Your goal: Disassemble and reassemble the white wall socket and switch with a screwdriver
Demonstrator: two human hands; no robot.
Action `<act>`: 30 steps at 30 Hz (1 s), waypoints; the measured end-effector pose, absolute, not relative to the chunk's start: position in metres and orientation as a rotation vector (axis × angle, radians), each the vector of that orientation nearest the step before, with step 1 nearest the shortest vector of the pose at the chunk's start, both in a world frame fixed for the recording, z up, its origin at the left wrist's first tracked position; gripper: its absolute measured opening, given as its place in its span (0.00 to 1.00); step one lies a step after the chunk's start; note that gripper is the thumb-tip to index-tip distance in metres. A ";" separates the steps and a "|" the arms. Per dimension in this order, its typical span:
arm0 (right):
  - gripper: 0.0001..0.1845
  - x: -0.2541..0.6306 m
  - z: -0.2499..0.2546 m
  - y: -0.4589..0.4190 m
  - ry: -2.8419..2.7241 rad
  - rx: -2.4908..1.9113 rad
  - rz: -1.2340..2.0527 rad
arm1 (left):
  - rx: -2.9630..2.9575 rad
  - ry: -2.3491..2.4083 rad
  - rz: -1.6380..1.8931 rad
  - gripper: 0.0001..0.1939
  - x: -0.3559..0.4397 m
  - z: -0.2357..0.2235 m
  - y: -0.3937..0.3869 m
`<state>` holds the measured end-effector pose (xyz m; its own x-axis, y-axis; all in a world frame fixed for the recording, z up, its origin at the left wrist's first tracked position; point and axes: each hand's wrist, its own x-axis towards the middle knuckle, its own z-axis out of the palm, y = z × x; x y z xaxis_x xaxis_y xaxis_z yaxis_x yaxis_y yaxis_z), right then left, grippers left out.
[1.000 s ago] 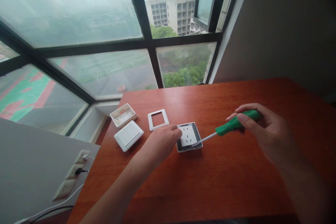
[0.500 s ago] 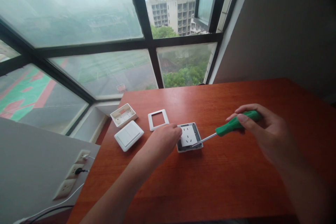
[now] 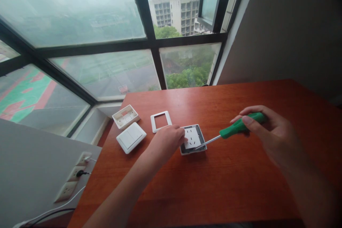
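Note:
A white wall socket with its dark inner frame bared lies on the table. Curled over its left edge are the fingers of my left hand, closed on it; some fingertips are hidden. My right hand is wrapped round the green handle of a screwdriver. The metal shaft slants down to the left, and its tip is at the lower edge of the socket's dark frame. Whether the tip sits in a slot is too small to tell. Just behind my left hand lies a white cover frame.
To the left on the reddish-brown table are a white light switch and an open white mounting box. Windows rise behind the table. Several outlets with plugged-in cables are on the low wall at left.
Fingers of my left hand have shifted slightly at the socket's left edge. The screwdriver tip has moved a touch to the left; the other items lie unchanged.

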<state>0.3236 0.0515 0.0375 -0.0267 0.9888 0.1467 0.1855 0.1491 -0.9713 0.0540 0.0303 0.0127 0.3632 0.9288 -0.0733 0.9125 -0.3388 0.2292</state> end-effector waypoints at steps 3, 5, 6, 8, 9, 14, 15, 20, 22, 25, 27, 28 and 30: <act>0.11 0.323 0.038 0.052 -1.415 -1.222 1.006 | 2.376 1.626 0.234 0.08 0.048 0.007 0.026; 0.11 0.322 0.039 0.052 -1.421 -1.234 1.000 | 2.346 1.613 0.339 0.06 0.043 0.004 0.022; 0.11 0.321 0.040 0.052 -1.427 -1.238 0.998 | 2.325 1.603 0.392 0.06 0.041 0.003 0.021; 0.11 0.319 0.044 0.052 -1.441 -1.241 0.982 | 2.280 1.582 0.473 0.06 0.035 0.000 0.018; 0.11 0.318 0.046 0.053 -1.450 -1.244 0.969 | 2.256 1.578 0.498 0.06 0.033 -0.002 0.016; 0.10 0.307 0.059 0.053 -1.514 -1.274 0.864 | 2.165 1.616 0.584 0.12 0.023 -0.010 0.009; 0.11 0.304 0.061 0.053 -1.530 -1.281 0.851 | 2.160 1.618 0.601 0.15 0.023 -0.012 0.008; 0.12 0.292 0.067 0.047 -1.668 -1.258 0.768 | 2.168 1.551 0.686 0.35 0.029 -0.020 0.004; 0.11 0.289 0.069 0.044 -1.752 -1.247 0.684 | 2.165 1.536 0.688 0.40 0.033 -0.023 0.003; 0.10 0.287 0.073 0.041 -1.837 -1.242 0.591 | 2.156 1.539 0.673 0.43 0.036 -0.026 0.003; 0.09 0.285 0.074 0.039 -1.852 -1.237 0.586 | 2.156 1.531 0.668 0.43 0.036 -0.027 0.003; 0.09 0.285 0.075 0.039 -1.854 -1.235 0.591 | 2.156 1.529 0.668 0.44 0.037 -0.028 0.002; 0.08 0.283 0.075 0.039 -1.864 -1.228 0.592 | 2.154 1.532 0.676 0.43 0.037 -0.028 0.002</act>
